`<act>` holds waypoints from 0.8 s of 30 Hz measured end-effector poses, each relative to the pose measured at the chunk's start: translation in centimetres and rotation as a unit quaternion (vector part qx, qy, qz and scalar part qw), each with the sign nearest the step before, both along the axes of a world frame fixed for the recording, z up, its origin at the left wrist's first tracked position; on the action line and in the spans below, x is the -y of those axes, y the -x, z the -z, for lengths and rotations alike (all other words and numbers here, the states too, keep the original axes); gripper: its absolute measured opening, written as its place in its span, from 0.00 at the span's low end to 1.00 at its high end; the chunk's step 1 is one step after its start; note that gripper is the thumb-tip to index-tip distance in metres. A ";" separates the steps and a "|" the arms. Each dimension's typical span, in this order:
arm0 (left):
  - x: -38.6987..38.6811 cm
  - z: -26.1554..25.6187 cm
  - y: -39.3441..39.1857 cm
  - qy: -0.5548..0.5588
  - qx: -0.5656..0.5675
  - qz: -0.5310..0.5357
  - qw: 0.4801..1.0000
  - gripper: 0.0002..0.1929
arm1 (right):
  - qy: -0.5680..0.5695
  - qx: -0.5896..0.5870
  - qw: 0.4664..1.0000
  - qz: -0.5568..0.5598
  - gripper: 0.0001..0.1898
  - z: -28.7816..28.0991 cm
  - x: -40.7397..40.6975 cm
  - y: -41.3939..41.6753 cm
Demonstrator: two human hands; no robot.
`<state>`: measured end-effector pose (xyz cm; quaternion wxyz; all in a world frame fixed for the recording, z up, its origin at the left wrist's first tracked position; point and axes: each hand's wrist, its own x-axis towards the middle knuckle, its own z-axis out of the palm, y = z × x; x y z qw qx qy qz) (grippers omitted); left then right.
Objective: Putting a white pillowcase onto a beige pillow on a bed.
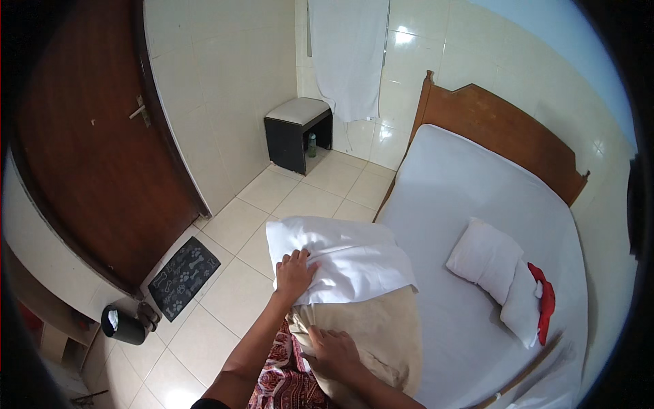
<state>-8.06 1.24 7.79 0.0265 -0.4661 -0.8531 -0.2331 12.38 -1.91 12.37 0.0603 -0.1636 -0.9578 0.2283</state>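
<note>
A beige pillow [375, 327] lies in front of me, partly over the near left edge of the bed. A white pillowcase [352, 255] covers its far part, and the beige near part is bare. My left hand [295, 273] grips the case along its left side, bunching the cloth into folds. Closer to my body, my right hand [334, 353] pinches the pillow's left edge, where the beige fabric is creased. The fingertips of the right hand are partly hidden. Patterned red cloth [286, 378] shows below the pillow.
The bed [475, 168] has a white sheet and wooden headboard [500, 122]. On it lie white cushions [485, 255], a red cloth [546, 301] and a bristle broom [526, 368]. A stool [286, 138], doormat [184, 278], bin [125, 330] and door [97, 153] are beyond and left.
</note>
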 end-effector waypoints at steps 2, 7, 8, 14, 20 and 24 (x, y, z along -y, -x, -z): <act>-0.3 1.0 1.0 0.010 0.004 0.002 1.000 0.18 | 0.009 0.014 1.000 -0.006 0.25 0.3 0.2 0.6; 3.0 2.3 -0.4 -0.129 0.266 0.170 0.940 0.16 | 0.035 -0.008 0.999 -0.002 0.29 1.2 -2.2 -0.1; 4.0 1.2 -0.4 0.008 0.312 0.192 0.930 0.17 | 0.082 0.011 0.997 0.002 0.29 0.3 -3.2 -0.5; 5.4 -1.1 1.4 0.134 0.232 0.230 0.936 0.19 | 0.083 -0.049 0.944 0.315 0.33 0.3 -12.5 -3.3; -1.6 -1.0 1.0 0.042 -0.014 0.054 0.998 0.25 | 0.103 0.014 0.867 0.487 0.37 6.1 -13.9 -5.0; -5.8 3.2 1.4 0.120 0.013 0.068 0.990 0.20 | 0.164 -0.018 0.857 0.488 0.41 6.3 -12.9 -5.5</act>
